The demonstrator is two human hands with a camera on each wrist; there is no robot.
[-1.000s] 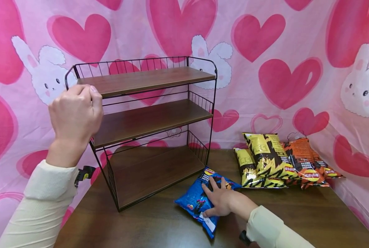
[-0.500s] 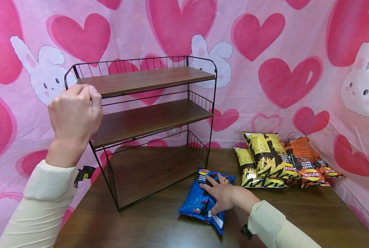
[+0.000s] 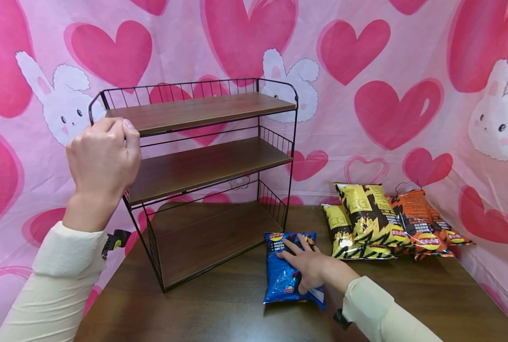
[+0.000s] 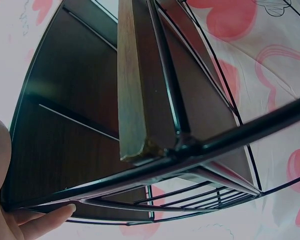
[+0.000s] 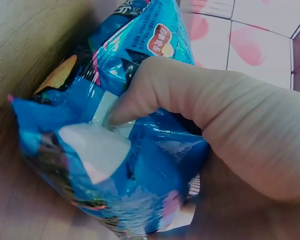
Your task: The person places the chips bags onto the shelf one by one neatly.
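My left hand grips the upper left side of a three-tier shelf rack with a black wire frame and brown boards. In the left wrist view, fingertips show beneath the black side bar. On the table lies a blue bag of chips, just in front of the rack's right front corner. My right hand holds this bag from above with spread fingers. The right wrist view shows the bent thumb pressing into the bag beside a white label. The other fingertips are hidden there.
To the right, yellow chip bags lie piled against orange chip bags near the back wall. The brown table carries the rack and bags. A pink heart-and-rabbit cloth hangs behind.
Under my right hand the blue bag has turned counterclockwise, its near end swinging right. My right hand has shifted slightly right. The left hand keeps its place on the rack.
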